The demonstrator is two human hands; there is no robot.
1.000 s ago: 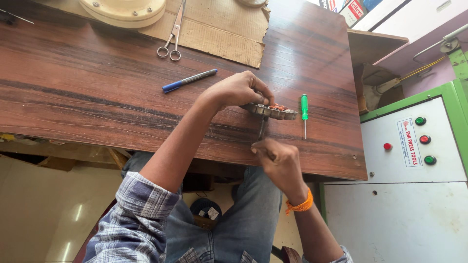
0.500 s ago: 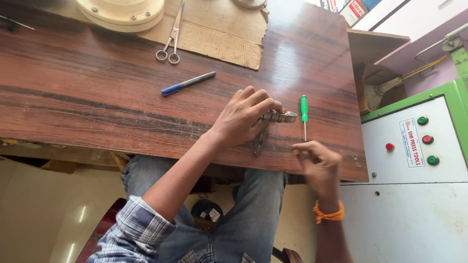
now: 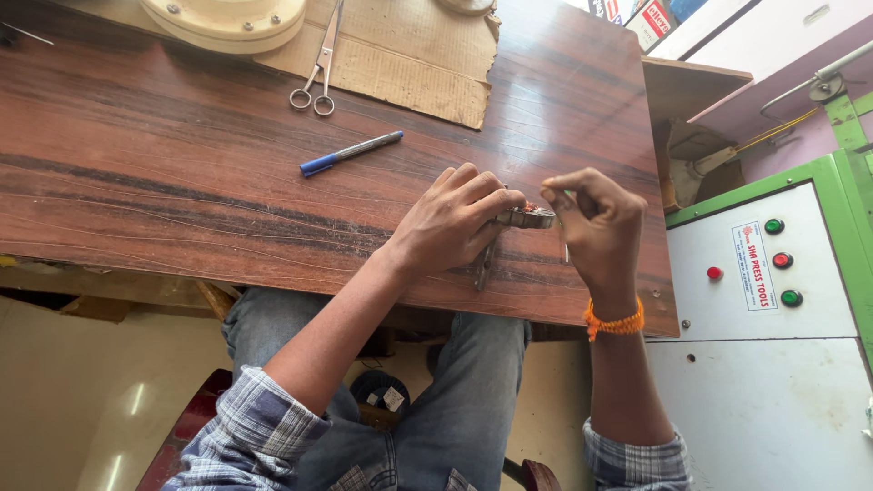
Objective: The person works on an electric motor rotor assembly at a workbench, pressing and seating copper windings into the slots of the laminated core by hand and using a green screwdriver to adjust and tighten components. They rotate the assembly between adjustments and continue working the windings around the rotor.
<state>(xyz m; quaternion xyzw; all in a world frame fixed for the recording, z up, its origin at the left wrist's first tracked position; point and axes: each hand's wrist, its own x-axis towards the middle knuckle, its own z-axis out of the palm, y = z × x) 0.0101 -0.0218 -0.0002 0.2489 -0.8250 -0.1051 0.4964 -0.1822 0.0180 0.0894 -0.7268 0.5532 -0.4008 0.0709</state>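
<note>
since the earlier frame, right hand (image 3: 596, 227) has risen from the table edge to the small metal part (image 3: 526, 216); the green-handled screwdriver, then lying beside the part, is now mostly hidden in that hand.

hands: left hand (image 3: 452, 223) lies palm-down on the table (image 3: 164, 200), fingers curled over the metal part and pressing it down. right hand is closed, fingertips pinched together just at the part's right end; a thin shaft shows below the fist, what it grips cannot be told for certain. orange thread band (image 3: 614, 321) on the right wrist.

metal part: silvery, small, on the wooden table near its front edge, between the two hands, touching both.

other items: blue marker pen (image 3: 350, 152), lying loose, well apart from the hands. scissors (image 3: 318, 73) on a cardboard sheet (image 3: 409, 55) at the far side. round cream-coloured disc (image 3: 227, 18) at the top edge. white and green machine cabinet (image 3: 773, 364) with red and green buttons, at the right.
</note>
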